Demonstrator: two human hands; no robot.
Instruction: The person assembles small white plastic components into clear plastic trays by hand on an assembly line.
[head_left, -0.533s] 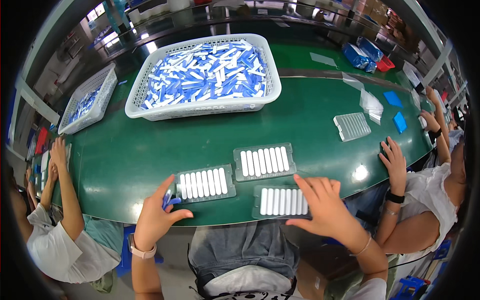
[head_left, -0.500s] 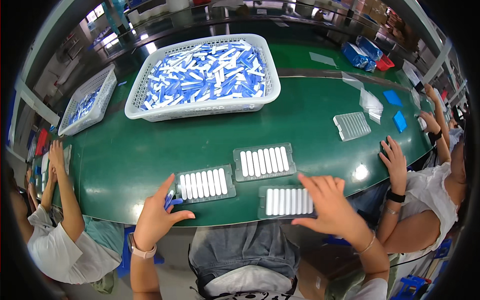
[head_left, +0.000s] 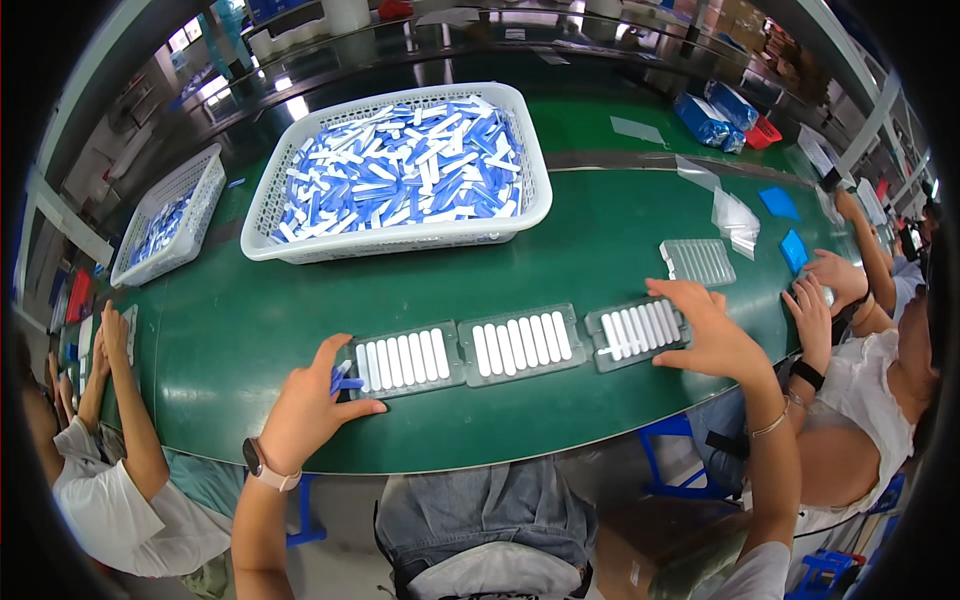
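Three clear plastic trays stand nearly in a row before me, each holding several white rounded strips. My left hand [head_left: 305, 412] is at the outer end of the left tray [head_left: 408, 360], thumb and forefinger spread. A few slim blue pieces [head_left: 345, 382] show inside that hand's grasp; the other fingers are mostly hidden. The middle tray [head_left: 521, 345] lies between my hands, touched by neither. My right hand [head_left: 718, 335] grips the outer end of the right tray [head_left: 638, 333], thumb at the near edge and fingers at the far edge; this tray is slightly tilted.
Beyond the trays stands a white basket [head_left: 400, 247] heaped with blue and white pieces; a smaller basket [head_left: 190, 230] is at left. An empty clear tray [head_left: 698, 261], plastic film [head_left: 735, 222] and blue packets [head_left: 793, 250] lie at right. Co-workers' hands [head_left: 806, 310] rest nearby.
My right hand has moved the right tray away from the table's front edge, up and rightward into line with the others. The left hand stays by the left tray, keeping the blue pieces.
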